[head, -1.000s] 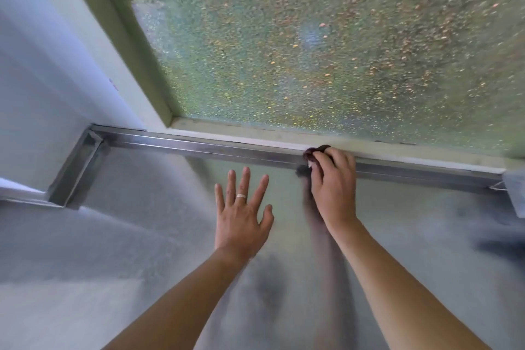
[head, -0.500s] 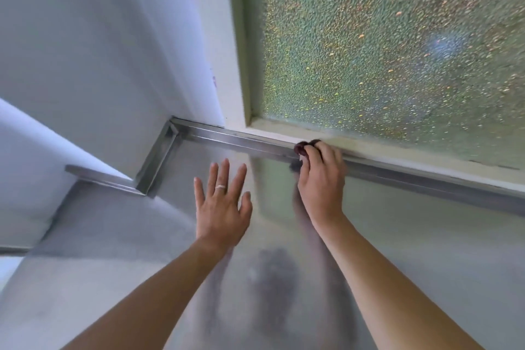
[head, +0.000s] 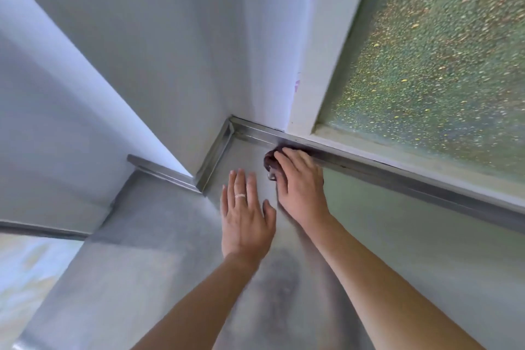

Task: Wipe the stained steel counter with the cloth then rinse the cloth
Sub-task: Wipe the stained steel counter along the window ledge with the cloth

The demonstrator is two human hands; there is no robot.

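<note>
The steel counter point(head: 412, 250) fills the lower part of the head view and reflects my arms. My right hand point(head: 301, 182) presses a small dark maroon cloth point(head: 270, 162) onto the counter, right against the raised steel back lip point(head: 397, 179) under the window. Only the cloth's left edge shows beyond my fingers. My left hand point(head: 245, 213) lies flat on the steel just left of the right hand, fingers spread, with a ring on one finger and nothing in it.
A frosted green window point(head: 426, 65) in a pale frame stands behind the lip at the right. White walls point(head: 170, 51) meet at a corner point(head: 230, 122) just left of the cloth. The counter's edge drops off at the far left.
Both hands have slid left along the back lip toward the wall corner, the cloth moving with the right hand. The view has swung left, showing more wall and less window.
</note>
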